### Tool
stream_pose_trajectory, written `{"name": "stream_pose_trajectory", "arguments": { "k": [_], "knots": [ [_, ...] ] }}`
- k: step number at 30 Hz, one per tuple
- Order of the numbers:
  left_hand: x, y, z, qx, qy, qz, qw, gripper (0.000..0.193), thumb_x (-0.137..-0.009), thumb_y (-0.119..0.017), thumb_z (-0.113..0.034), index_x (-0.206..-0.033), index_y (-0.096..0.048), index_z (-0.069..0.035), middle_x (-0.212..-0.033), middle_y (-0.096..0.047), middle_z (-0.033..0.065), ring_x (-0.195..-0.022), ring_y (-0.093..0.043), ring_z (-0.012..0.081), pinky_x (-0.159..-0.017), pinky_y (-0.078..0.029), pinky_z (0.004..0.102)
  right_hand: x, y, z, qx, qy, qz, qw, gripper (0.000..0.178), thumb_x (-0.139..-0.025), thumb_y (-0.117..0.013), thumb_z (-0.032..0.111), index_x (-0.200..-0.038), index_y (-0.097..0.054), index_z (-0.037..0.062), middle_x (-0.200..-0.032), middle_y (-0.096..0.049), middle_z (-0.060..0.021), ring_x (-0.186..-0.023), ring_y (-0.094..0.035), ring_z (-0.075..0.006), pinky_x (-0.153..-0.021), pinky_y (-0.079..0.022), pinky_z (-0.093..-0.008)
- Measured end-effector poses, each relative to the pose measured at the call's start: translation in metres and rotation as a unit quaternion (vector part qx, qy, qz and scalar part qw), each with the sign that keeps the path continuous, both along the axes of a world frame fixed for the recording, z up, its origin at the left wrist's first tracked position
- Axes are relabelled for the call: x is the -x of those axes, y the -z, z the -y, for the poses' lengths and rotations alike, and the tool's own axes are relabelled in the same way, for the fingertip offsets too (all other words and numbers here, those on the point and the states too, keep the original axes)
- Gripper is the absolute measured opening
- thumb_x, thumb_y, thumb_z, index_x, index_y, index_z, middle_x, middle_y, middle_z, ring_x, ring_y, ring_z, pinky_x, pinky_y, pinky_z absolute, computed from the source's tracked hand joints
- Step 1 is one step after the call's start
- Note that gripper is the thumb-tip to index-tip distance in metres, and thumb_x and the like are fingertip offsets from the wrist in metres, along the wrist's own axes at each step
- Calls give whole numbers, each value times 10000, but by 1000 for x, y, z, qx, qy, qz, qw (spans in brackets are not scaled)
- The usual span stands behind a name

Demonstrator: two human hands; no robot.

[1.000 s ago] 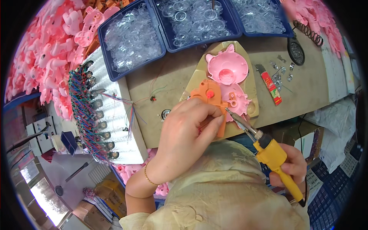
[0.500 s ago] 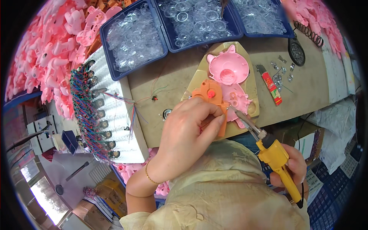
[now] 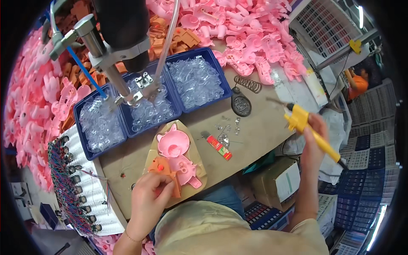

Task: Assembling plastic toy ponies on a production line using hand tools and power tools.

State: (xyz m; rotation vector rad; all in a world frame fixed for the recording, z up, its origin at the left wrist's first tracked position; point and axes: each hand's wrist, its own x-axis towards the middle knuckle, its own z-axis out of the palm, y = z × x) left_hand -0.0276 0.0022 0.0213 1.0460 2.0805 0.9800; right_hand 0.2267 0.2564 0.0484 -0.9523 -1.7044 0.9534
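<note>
My right hand (image 3: 311,146) is raised over the right side of the table, wrapped round the yellow handle of a soldering iron (image 3: 299,119). The iron's tip points left, apart from the parts. At the orange plastic part (image 3: 160,163), my left hand (image 3: 148,193) has thumb and fingers pinched together; whatever is between them is too small to make out. That orange part lies on a tan fixture board (image 3: 194,149), beside a pink shell half with ears (image 3: 173,142) and a smaller pink shell half (image 3: 185,171).
Blue bins (image 3: 182,111) of clear plastic pieces stand behind, under a metal machine head (image 3: 127,55). Pink parts (image 3: 242,38) pile up beyond. A coiled iron stand (image 3: 248,84), a red packet (image 3: 217,146) and small metal pieces lie right. Wired speakers (image 3: 76,178) line white foam at left.
The soldering iron has moved away from the orange part, up and to the right in my right hand. My left hand stays at the orange part. The view has shifted, showing more of the far side.
</note>
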Motion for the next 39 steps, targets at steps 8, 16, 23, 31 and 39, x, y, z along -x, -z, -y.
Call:
{"name": "stream_pose_trajectory", "arguments": {
  "k": [8,16,23,31,39],
  "knots": [
    [13,-9,7,-135,-145,-81,977,111,-821,-591,-15,-927,-614,8,-773,-608,65,-667,-541,109,-596,-416,227,38,45,-61,-56,-39,62,996,429,-872,-592,128,-1260,-454,9,-1181,-526,-108,-1057,-536,-189,-842,-448,-286],
    [21,3,75,-15,-111,-39,993,120,-788,-653,-71,-875,-616,4,-719,-595,52,-657,-561,134,-595,-434,247,73,24,30,104,-384,220,891,210,-831,-604,111,-1012,-585,6,-1021,-574,-69,-903,-549,-153,-758,-434,-270],
    [21,11,43,-95,104,-188,972,166,-733,-666,-77,-879,-599,-36,-902,-565,103,-810,-544,283,-713,-442,341,213,32,63,-123,-653,236,709,133,-753,-639,90,-873,-626,34,-1005,-614,-98,-904,-572,-258,-804,-447,-332],
    [47,-39,30,-148,-131,65,978,177,-841,-607,-83,-986,-585,16,-835,-594,70,-705,-546,136,-661,-444,249,205,-35,59,-143,-529,172,818,111,-714,-651,4,-808,-591,5,-912,-568,-101,-850,-560,-208,-742,-445,-298],
    [20,10,22,-195,-185,247,931,221,-845,-599,-21,-1060,-587,30,-998,-578,43,-874,-537,75,-777,-439,204,130,-5,83,-156,-333,228,902,134,-731,-659,-1,-820,-561,21,-876,-537,-112,-762,-544,-235,-665,-440,-310]
  ]
}}
